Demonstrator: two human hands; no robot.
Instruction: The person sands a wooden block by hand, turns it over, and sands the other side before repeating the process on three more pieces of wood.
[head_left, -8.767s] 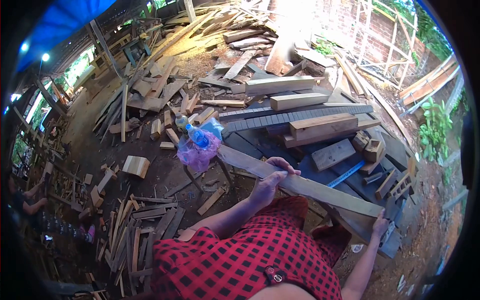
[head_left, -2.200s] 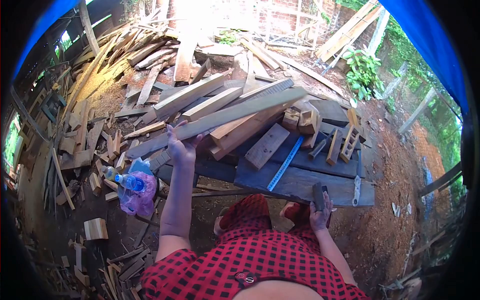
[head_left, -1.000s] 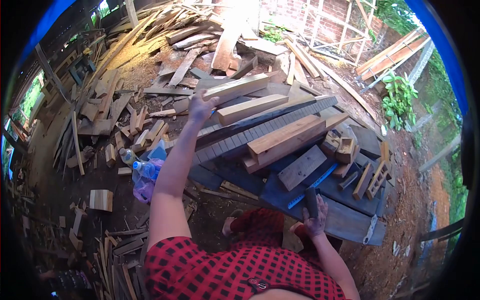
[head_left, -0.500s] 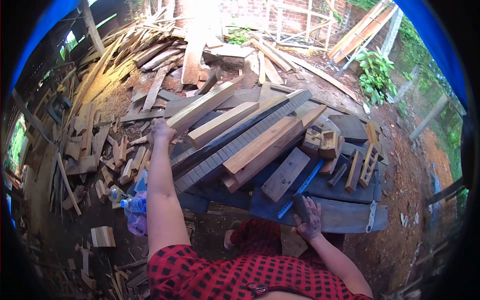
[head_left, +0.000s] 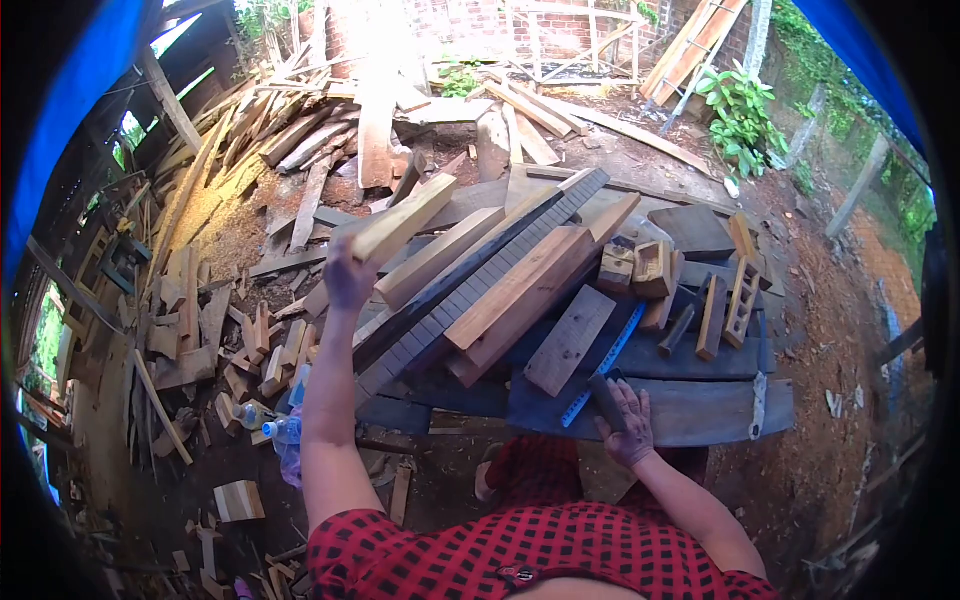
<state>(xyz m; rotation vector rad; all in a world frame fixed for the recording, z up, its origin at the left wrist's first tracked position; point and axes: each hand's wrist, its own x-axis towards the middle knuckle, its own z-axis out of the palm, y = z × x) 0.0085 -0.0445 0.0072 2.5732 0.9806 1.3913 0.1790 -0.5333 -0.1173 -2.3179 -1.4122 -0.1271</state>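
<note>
Sunlit dirt floor (head_left: 800, 300) strewn with offcuts; a brick wall (head_left: 480, 15) stands behind, green plants (head_left: 740, 110) at the right, blue tarp (head_left: 70, 110) overhead at the left.

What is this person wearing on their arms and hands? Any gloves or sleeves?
No gloves: both hands, left and right, are bare. The arms are bare too, from the hands back to short sleeves. The shirt is a red and black check. No watch, ring or band shows.
</note>
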